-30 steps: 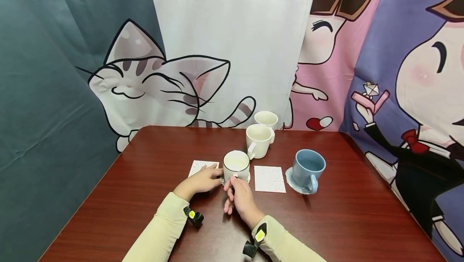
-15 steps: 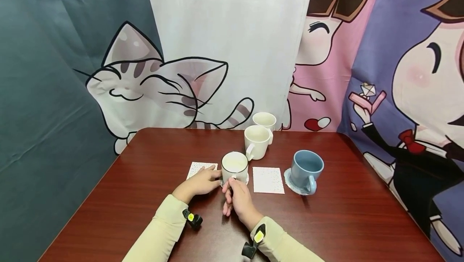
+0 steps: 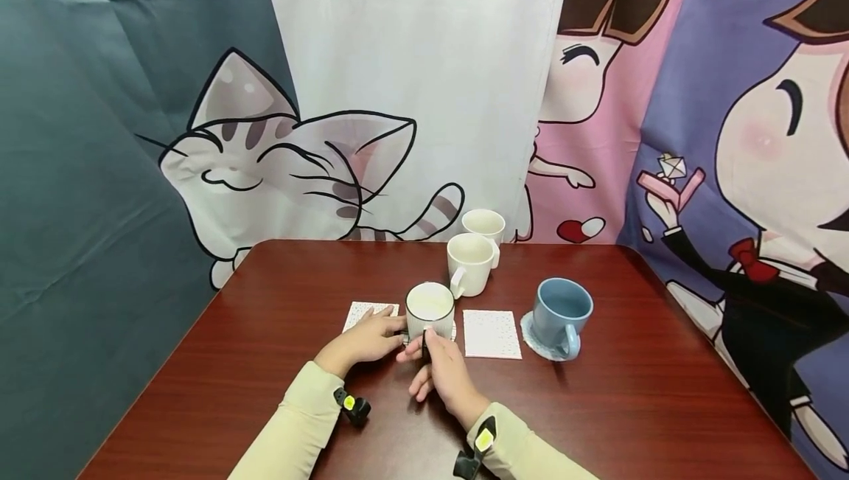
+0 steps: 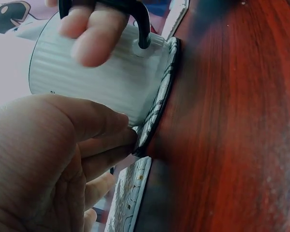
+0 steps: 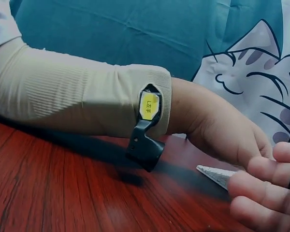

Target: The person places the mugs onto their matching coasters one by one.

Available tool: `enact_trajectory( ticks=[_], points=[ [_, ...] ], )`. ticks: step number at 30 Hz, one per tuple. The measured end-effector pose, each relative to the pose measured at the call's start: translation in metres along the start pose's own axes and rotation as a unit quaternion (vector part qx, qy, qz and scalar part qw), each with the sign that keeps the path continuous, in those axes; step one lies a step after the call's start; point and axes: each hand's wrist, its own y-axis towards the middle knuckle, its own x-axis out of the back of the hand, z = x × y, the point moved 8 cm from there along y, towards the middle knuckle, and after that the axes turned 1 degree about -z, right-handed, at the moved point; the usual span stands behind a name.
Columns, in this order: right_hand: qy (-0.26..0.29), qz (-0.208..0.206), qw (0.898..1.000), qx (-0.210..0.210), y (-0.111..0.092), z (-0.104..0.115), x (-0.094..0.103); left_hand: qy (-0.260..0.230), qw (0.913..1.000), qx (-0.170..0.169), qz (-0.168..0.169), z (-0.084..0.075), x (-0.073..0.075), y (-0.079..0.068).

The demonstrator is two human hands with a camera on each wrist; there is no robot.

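Note:
A ribbed white mug with a dark rim and black handle stands on a checked coaster. My left hand lies at the mug's left, thumb and fingertips right at the mug's base and the coaster's edge. On the near side, my right hand is at the handle, its fingers loosely extended past it to the left and the thumb along its right. Blurred right fingertips show beside the handle in the left wrist view. A speckled white coaster lies partly hidden behind my left hand.
Right of the mug lies a square speckled coaster. Further right, a blue mug sits on a round pale coaster. Two cream mugs, a nearer one and a farther one, stand toward the table's back edge by the printed curtain.
My right hand's fingers have loosened and spread, and the black handle now shows between thumb and fingers. My left hand and the white mug stay in place.

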Motion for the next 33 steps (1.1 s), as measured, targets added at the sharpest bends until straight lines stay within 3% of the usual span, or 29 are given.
enact_trajectory(
  ticks=[4, 7, 10, 14, 20, 25, 30, 33],
  points=[
    [-0.078, -0.062, 0.995, 0.016, 0.002, -0.003, 0.023, -0.009, 0.9999, -0.003, -0.005, 0.000, 0.001, 0.003],
    [-0.147, -0.121, 0.981, 0.037, 0.004, 0.000, 0.041, -0.017, 0.9998, -0.005, -0.013, 0.000, 0.001, 0.005],
    [-0.183, -0.159, 0.968, 0.071, 0.007, 0.010, 0.054, -0.020, 0.9994, -0.004, -0.029, -0.001, 0.003, 0.007],
    [-0.223, -0.180, 0.949, 0.132, 0.012, 0.028, 0.065, -0.002, 0.9956, 0.034, -0.087, -0.001, 0.013, 0.011],
    [-0.284, -0.239, 0.909, 0.191, 0.018, 0.055, 0.082, 0.032, 0.9762, 0.101, -0.189, -0.010, 0.040, 0.015],
    [-0.254, -0.265, 0.913, 0.178, 0.027, 0.060, 0.098, 0.002, 0.9673, 0.117, -0.225, -0.013, 0.051, 0.014],
    [-0.201, -0.278, 0.928, 0.144, 0.037, 0.056, 0.111, -0.027, 0.9645, 0.117, -0.235, -0.018, 0.054, 0.013],
    [-0.170, -0.277, 0.937, 0.127, 0.043, 0.052, 0.116, -0.029, 0.9641, 0.099, -0.245, -0.025, 0.056, 0.014]
  ],
)
